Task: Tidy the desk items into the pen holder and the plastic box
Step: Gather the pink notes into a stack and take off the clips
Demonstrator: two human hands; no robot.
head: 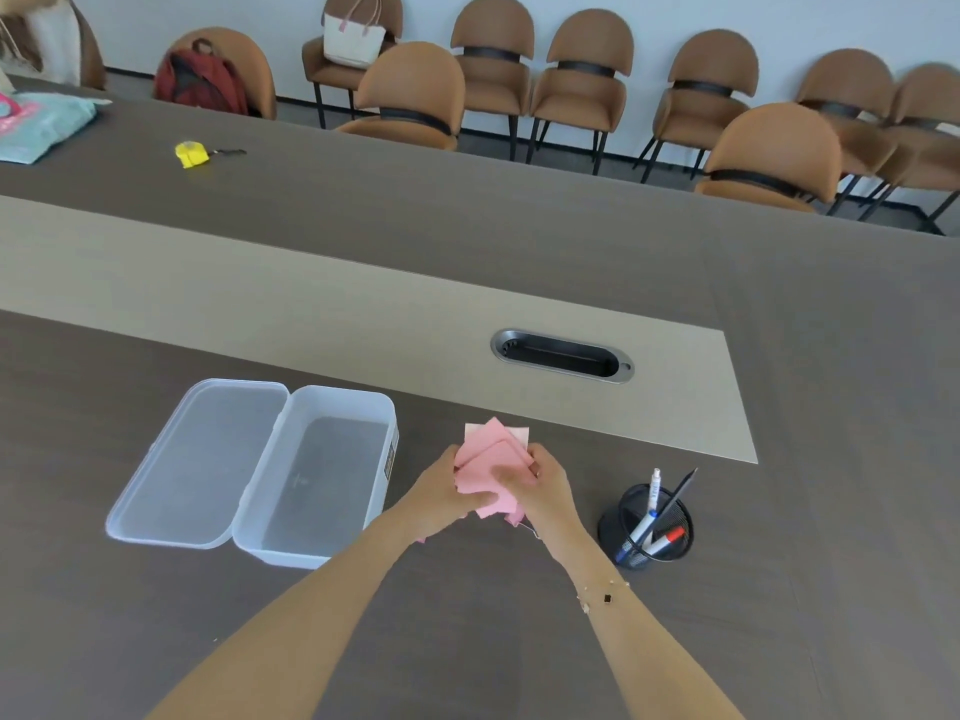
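A loose bunch of pink paper notes [491, 454] is held just above the table, between the box and the pen holder. My left hand [447, 493] grips the bunch from the left and my right hand [540, 483] grips it from the right. The clear plastic box [332, 475] stands to the left of my hands with nothing visible inside, its hinged lid [202, 465] lying open flat to its left. The black mesh pen holder [647, 530] stands to the right and holds several pens and markers.
A cable port [563, 354] is set into the beige strip of the table beyond my hands. A yellow tape measure [192, 154] and a teal bag [44, 122] lie far left. Brown chairs [774, 153] line the far side.
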